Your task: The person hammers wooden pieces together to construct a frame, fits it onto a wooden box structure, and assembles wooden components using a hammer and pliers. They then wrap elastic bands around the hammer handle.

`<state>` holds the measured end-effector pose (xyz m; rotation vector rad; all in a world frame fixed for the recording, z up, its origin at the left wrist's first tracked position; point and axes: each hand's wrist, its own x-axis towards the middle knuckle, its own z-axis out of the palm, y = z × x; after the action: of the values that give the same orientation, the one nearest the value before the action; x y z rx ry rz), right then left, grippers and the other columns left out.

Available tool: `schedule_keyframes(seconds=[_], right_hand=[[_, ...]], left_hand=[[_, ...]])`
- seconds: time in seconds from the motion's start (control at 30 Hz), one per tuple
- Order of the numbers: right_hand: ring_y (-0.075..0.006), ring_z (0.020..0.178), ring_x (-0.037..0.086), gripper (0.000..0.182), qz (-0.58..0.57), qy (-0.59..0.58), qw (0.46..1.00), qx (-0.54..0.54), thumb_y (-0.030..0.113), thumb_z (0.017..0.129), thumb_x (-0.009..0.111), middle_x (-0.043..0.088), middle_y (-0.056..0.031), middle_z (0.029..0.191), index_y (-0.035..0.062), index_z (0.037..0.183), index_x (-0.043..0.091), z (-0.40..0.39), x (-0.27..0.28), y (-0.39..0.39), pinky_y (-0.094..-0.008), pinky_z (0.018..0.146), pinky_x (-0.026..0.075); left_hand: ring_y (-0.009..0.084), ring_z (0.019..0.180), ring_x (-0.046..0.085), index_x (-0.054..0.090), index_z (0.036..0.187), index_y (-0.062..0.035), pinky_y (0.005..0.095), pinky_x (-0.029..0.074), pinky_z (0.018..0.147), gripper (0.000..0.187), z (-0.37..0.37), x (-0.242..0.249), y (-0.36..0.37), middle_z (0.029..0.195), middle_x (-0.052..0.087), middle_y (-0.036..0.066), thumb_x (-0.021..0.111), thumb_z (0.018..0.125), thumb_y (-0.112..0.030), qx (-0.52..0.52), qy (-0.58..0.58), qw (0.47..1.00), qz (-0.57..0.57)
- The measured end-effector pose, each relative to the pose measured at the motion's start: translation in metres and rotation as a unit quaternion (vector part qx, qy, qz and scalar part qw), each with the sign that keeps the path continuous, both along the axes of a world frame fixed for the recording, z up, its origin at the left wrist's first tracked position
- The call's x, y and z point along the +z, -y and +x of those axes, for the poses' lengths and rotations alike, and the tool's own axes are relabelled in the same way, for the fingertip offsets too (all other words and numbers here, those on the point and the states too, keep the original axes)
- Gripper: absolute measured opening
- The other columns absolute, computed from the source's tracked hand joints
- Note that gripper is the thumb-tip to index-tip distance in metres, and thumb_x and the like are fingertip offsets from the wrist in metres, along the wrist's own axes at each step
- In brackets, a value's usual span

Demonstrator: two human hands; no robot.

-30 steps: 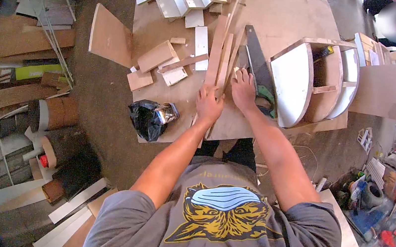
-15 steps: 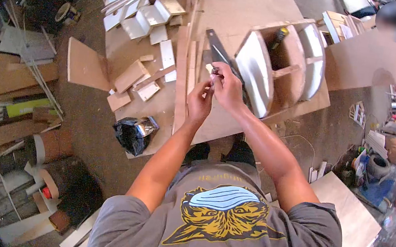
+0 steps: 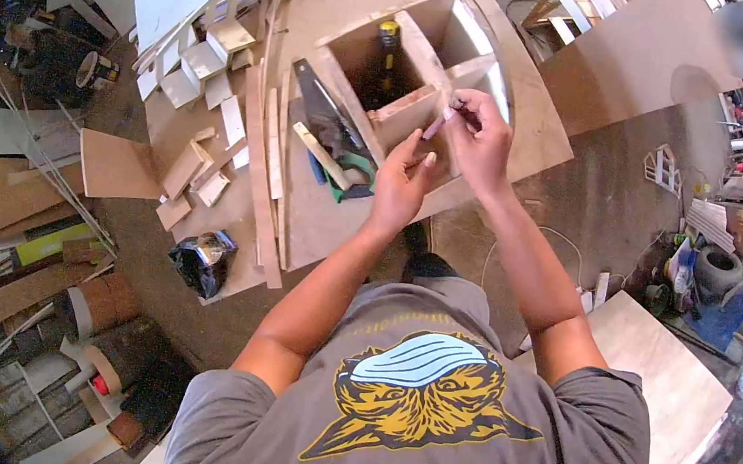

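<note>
My right hand [image 3: 481, 148], fingers pinched, is over the near edge of a wooden compartment box [image 3: 405, 119]. It holds a small thin pinkish piece [image 3: 435, 128], whose exact kind I cannot make out. Just left of it, my left hand [image 3: 402, 189] has its thumb and forefinger apart, with the fingertips close to the lower end of that piece. Inside one compartment stands a dark object with a yellow top [image 3: 388, 37]. A hand saw [image 3: 331, 109] lies along the box's left side, beside a short wood strip [image 3: 320, 156] and a green item [image 3: 358, 179].
Long boards [image 3: 259, 170] run along the worktable [image 3: 327, 226]. Wood offcuts [image 3: 187, 170] and a black plastic bag [image 3: 201, 261] are to the left. A large panel [image 3: 633, 65] stands beyond the table at right. A pale board [image 3: 642, 390] is at lower right.
My hands have shifted right relative to the table and moved slightly apart, exposing the thin piece. The view has turned; the box now sits beneath my hands, and the strip and green item show.
</note>
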<state>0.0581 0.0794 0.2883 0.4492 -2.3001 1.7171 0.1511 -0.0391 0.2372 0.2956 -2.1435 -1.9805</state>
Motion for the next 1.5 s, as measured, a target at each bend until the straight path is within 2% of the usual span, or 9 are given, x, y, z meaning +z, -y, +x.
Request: schedule_keyframes(seconds=[0.17, 0.27, 0.43, 0.67, 0.77, 0.97, 1.1, 1.2, 1.5], right_hand=[[-0.0337, 0.089, 0.071, 0.014, 0.188, -0.014, 0.978, 0.087, 0.000, 0.088, 0.064, 0.070, -0.0193, 0.097, 0.0011, 0.102, 0.066, 0.005, -0.089, -0.017, -0.0435, 0.076, 0.057], [-0.0415, 0.097, 0.069, 0.019, 0.301, 0.021, 0.944, 0.133, 0.001, 0.085, 0.061, 0.070, -0.0231, 0.099, 0.0003, 0.103, 0.067, 0.009, -0.127, 0.002, -0.0504, 0.084, 0.056], [-0.0483, 0.100, 0.067, 0.028, 0.381, 0.164, 0.890, 0.191, 0.002, 0.078, 0.063, 0.070, -0.0287, 0.102, -0.0028, 0.105, 0.068, -0.016, -0.151, 0.017, -0.0545, 0.089, 0.054], [-0.0495, 0.104, 0.066, 0.025, 0.410, 0.245, 0.849, 0.225, 0.005, 0.082, 0.063, 0.069, -0.0322, 0.105, -0.0050, 0.105, 0.069, -0.004, -0.123, 0.001, -0.0534, 0.090, 0.054], [-0.0454, 0.100, 0.069, 0.029, 0.289, 0.166, 0.919, 0.210, 0.013, 0.089, 0.067, 0.070, -0.0306, 0.104, -0.0040, 0.112, 0.069, 0.007, -0.140, -0.005, -0.0485, 0.087, 0.056], [-0.0176, 0.080, 0.072, 0.020, 0.061, 0.114, 0.978, 0.162, 0.009, 0.095, 0.069, 0.072, -0.0154, 0.093, -0.0022, 0.111, 0.069, 0.043, -0.073, 0.003, -0.0310, 0.072, 0.057], [-0.0269, 0.080, 0.071, 0.015, 0.023, 0.063, 0.978, 0.197, 0.008, 0.094, 0.069, 0.070, -0.0152, 0.097, 0.0011, 0.107, 0.069, 0.080, -0.035, 0.029, -0.0368, 0.073, 0.057], [-0.0181, 0.081, 0.070, 0.013, 0.051, -0.043, 0.973, 0.220, 0.006, 0.097, 0.067, 0.070, -0.0125, 0.096, -0.0012, 0.107, 0.069, 0.108, -0.037, 0.064, -0.0315, 0.071, 0.056], [-0.0271, 0.084, 0.073, 0.025, 0.091, 0.026, 0.949, 0.300, 0.019, 0.097, 0.068, 0.070, -0.0170, 0.099, -0.0011, 0.111, 0.066, 0.245, -0.059, 0.209, -0.0378, 0.075, 0.058]], left_hand=[[0.0197, 0.104, 0.063, 0.061, 0.132, -0.0034, 0.0360, 0.050, 0.090, 0.036, -0.003, -0.093, -0.038, 0.125, 0.065, 0.009, 0.055, 0.097, -0.008, 0.061, 0.199, 0.921, 0.329], [0.0202, 0.097, 0.063, 0.064, 0.118, -0.0071, 0.0372, 0.050, 0.083, 0.026, 0.002, -0.161, -0.045, 0.115, 0.068, 0.006, 0.050, 0.096, -0.008, 0.112, 0.214, 0.881, 0.406], [0.0187, 0.088, 0.063, 0.063, 0.117, -0.0085, 0.0368, 0.048, 0.072, 0.027, -0.010, -0.146, -0.052, 0.106, 0.069, 0.005, 0.047, 0.095, -0.008, 0.198, 0.298, 0.865, 0.351], [0.0156, 0.093, 0.061, 0.064, 0.120, -0.0113, 0.0337, 0.046, 0.075, 0.027, 0.001, -0.134, -0.056, 0.108, 0.068, 0.001, 0.050, 0.097, -0.013, 0.201, 0.282, 0.880, 0.324], [0.0138, 0.098, 0.060, 0.062, 0.132, -0.0114, 0.0314, 0.045, 0.078, 0.036, 0.011, -0.093, -0.055, 0.116, 0.068, 0.000, 0.052, 0.098, -0.014, 0.152, 0.268, 0.902, 0.304], [0.0151, 0.119, 0.061, 0.052, 0.145, 0.0024, 0.0326, 0.047, 0.105, 0.043, 0.040, -0.044, -0.028, 0.135, 0.064, 0.008, 0.054, 0.108, -0.021, 0.055, 0.076, 0.961, 0.260], [0.0153, 0.114, 0.062, 0.060, 0.136, 0.0039, 0.0315, 0.048, 0.102, 0.040, 0.074, -0.022, 0.009, 0.124, 0.069, 0.009, 0.057, 0.107, -0.023, 0.095, 0.023, 0.976, 0.196], [0.0176, 0.116, 0.063, 0.060, 0.138, 0.0006, 0.0347, 0.049, 0.104, 0.043, 0.106, -0.012, 0.047, 0.128, 0.068, 0.010, 0.059, 0.106, -0.028, 0.128, 0.018, 0.979, 0.160], [0.0137, 0.102, 0.066, 0.065, 0.131, 0.0021, 0.0291, 0.052, 0.092, 0.035, 0.256, -0.040, 0.179, 0.114, 0.072, 0.010, 0.061, 0.104, -0.020, 0.244, 0.026, 0.959, 0.139]])
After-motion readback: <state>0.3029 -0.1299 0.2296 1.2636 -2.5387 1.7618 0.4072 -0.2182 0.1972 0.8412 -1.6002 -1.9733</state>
